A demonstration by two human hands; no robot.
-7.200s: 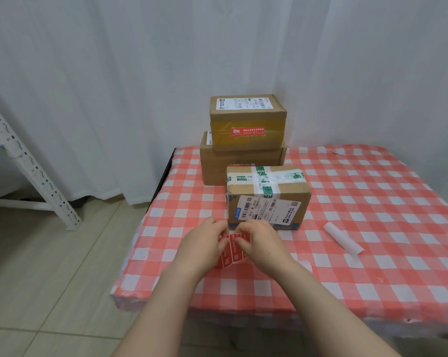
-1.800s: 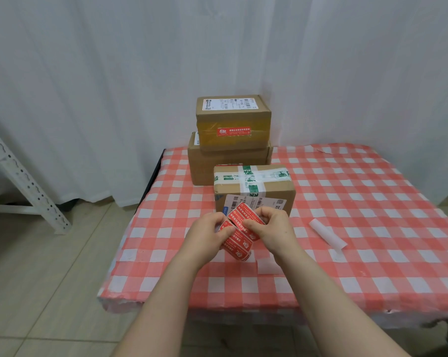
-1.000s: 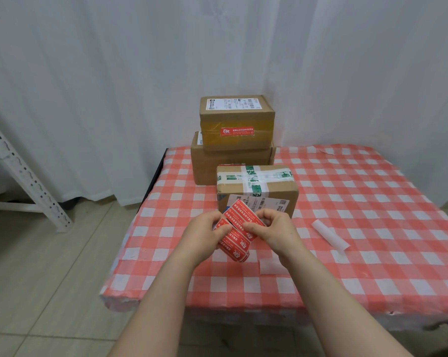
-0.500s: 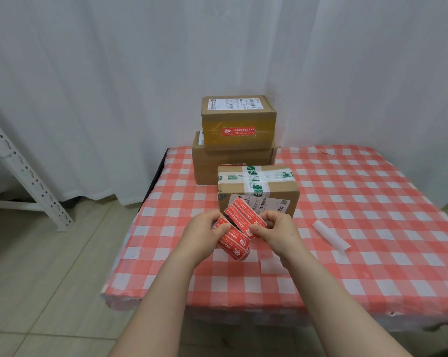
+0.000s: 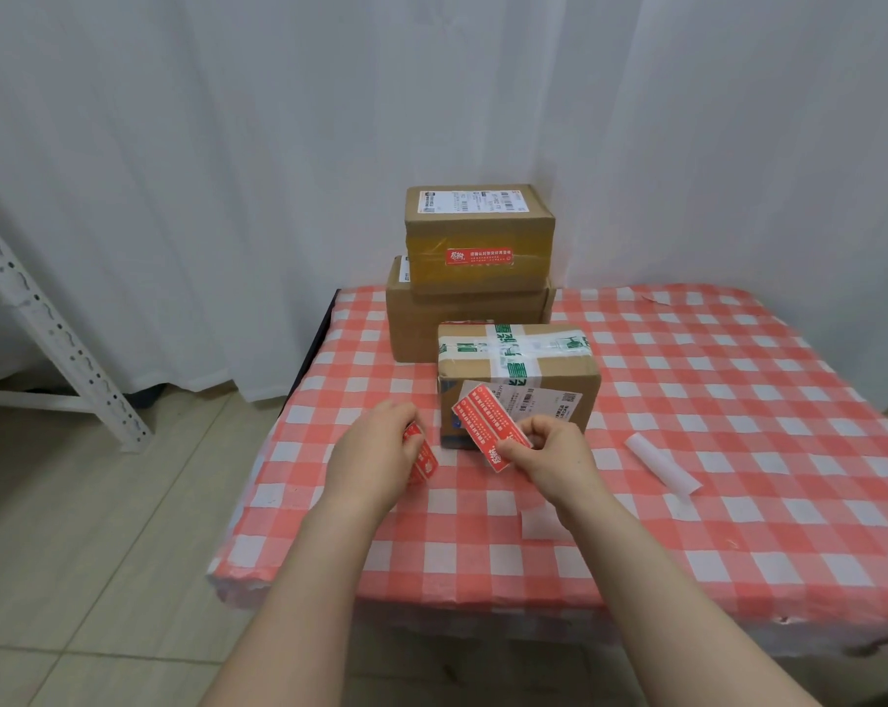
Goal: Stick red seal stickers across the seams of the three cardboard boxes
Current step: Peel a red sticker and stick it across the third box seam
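Sticker strip [image 5: 485, 423] pinched by right hand [image 5: 551, 454], near front box [image 5: 569, 375] | left hand [image 5: 375, 451] grips second sticker piece [image 5: 424, 460]

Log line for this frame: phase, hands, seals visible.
phase: sticker held, not applied | left hand: holds spare red stickers | right hand: pinches red sticker strip before front box | red seal: on top box

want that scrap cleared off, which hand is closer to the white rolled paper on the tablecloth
Right. The right hand, pinching a red sticker strip, is just left of the white rolled paper; the left hand, holding more stickers, is much farther left.
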